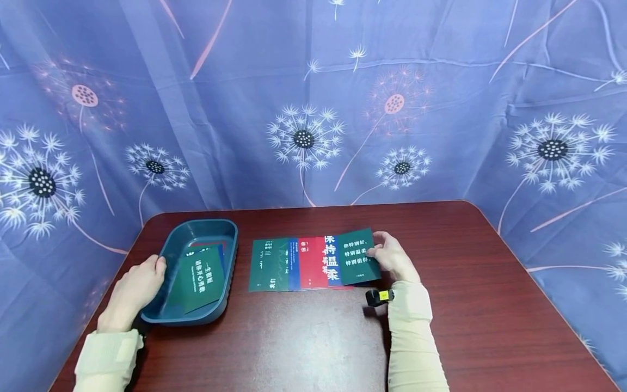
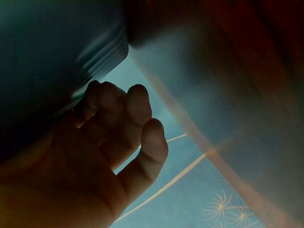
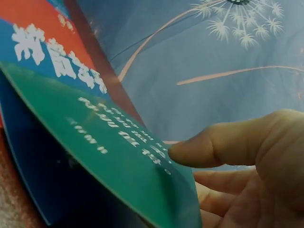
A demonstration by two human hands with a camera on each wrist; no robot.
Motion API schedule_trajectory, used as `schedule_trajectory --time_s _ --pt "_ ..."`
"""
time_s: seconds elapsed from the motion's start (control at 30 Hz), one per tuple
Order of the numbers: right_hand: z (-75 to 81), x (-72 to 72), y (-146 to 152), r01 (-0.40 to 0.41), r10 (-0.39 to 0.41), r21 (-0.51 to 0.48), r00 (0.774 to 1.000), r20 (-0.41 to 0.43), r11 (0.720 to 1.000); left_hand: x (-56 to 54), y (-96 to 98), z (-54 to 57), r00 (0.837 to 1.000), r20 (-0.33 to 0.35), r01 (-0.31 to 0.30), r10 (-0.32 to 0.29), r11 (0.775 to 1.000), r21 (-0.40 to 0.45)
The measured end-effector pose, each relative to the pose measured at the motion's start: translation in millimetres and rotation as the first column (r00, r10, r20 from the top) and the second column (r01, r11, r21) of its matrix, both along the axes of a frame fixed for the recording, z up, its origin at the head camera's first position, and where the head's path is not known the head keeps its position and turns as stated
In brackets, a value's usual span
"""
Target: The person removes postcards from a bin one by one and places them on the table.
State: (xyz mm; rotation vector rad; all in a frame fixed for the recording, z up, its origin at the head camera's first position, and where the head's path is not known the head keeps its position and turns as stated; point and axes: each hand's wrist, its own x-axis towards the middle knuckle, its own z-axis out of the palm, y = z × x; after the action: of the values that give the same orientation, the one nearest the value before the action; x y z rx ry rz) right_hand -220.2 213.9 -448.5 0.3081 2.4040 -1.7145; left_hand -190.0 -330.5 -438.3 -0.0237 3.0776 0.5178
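My left hand (image 1: 134, 286) grips the left rim of a blue-green plastic basin (image 1: 232, 261); in the left wrist view its fingers (image 2: 137, 107) curl beside the basin's dark outer wall (image 2: 52, 52). Inside the basin lie several cards, a green card with white writing (image 1: 198, 277) uppermost. My right hand (image 1: 394, 258) pinches the right edge of another green card (image 1: 355, 261), thumb on its printed face. That card is raised at my fingers in the right wrist view. It overlaps the end of a fanned row of green, blue and red cards (image 1: 313, 264).
All of this is on a reddish-brown wooden table (image 1: 490, 305). Behind it and at both sides hangs a blue cloth (image 1: 235, 136) with dandelion prints. A small black object with a yellow label (image 1: 379, 297) is at my right wrist.
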Motion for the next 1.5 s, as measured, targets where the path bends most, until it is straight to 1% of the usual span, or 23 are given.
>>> schedule_trajectory --time_s 0.13,0.23,0.3,0.43,0.67,0.77,1.03,1.1,1.3,1.43,1.5 --pt "-1.6 -0.9 -3 0.018 -0.017 0.112 1.0 -0.015 0.994 0.1 -0.2 -1.4 1.0 0.002 -0.001 0.001 1.0 -0.002" --pt "-2.5 -1.0 -5 0.027 -0.023 0.214 1.0 -0.02 0.976 -0.1 -0.5 -1.5 1.0 0.002 -0.001 0.001 1.0 -0.002" --pt "-2.6 -0.6 -5 0.026 -0.023 0.264 1.0 -0.014 0.964 -0.5 -0.7 -1.6 1.0 -0.002 0.0 0.0 1.0 -0.003" --pt "-2.0 0.1 -6 0.015 -0.013 0.327 1.0 -0.006 0.945 -0.6 -0.5 -1.5 1.0 -0.014 0.004 -0.004 1.0 -0.009" --pt "0.0 -1.2 -10 0.005 -0.009 0.485 1.0 0.007 0.875 0.5 1.5 1.9 1.0 -0.015 0.007 -0.007 1.0 -0.005" --pt "1.2 -0.8 -12 -0.001 -0.008 0.512 1.0 0.016 0.859 0.7 1.8 2.3 1.0 -0.011 0.008 -0.008 1.0 -0.005" --pt "8.0 3.0 -13 -0.028 0.004 0.559 0.999 0.045 0.829 0.7 0.5 0.4 1.0 0.005 0.003 -0.003 1.0 -0.002" --pt "9.7 4.0 -13 -0.04 0.013 0.567 0.999 0.052 0.823 1.1 0.7 -0.2 1.0 0.002 0.002 -0.002 1.0 0.0" --pt "16.6 7.7 -11 -0.09 0.056 0.596 0.996 0.076 0.798 2.7 3.5 1.6 0.999 -0.045 0.006 -0.006 1.0 0.004" --pt "24.1 9.2 -12 -0.133 0.08 0.625 0.99 0.112 0.769 2.6 3.7 1.4 0.999 -0.043 0.004 -0.004 1.0 0.005" --pt "28.7 10.0 -13 -0.135 0.082 0.629 0.99 0.112 0.765 1.7 3.4 0.9 0.999 -0.044 0.003 -0.003 1.0 0.002"
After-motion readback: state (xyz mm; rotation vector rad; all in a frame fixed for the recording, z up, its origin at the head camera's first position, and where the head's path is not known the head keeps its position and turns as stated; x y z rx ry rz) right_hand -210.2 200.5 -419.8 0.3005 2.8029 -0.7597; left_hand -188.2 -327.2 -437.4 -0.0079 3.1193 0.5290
